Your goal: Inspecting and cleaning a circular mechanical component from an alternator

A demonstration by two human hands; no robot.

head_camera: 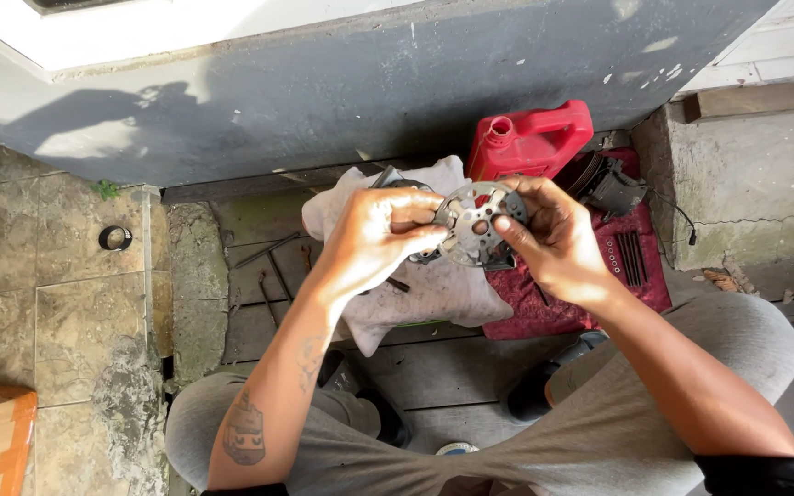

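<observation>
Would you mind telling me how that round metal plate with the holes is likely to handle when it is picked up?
The metal plate probably stays stiff: held only at its rim by the left hand and right hand, it shows no sag. It looks thin and full of holes, so likely fairly light. Its grey surface looks grimy, so it may be a bit slippery.

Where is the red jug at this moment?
In the head view the red jug stands right of centre against the grey wall, just behind the metal disc and beside the white cloth.
</observation>
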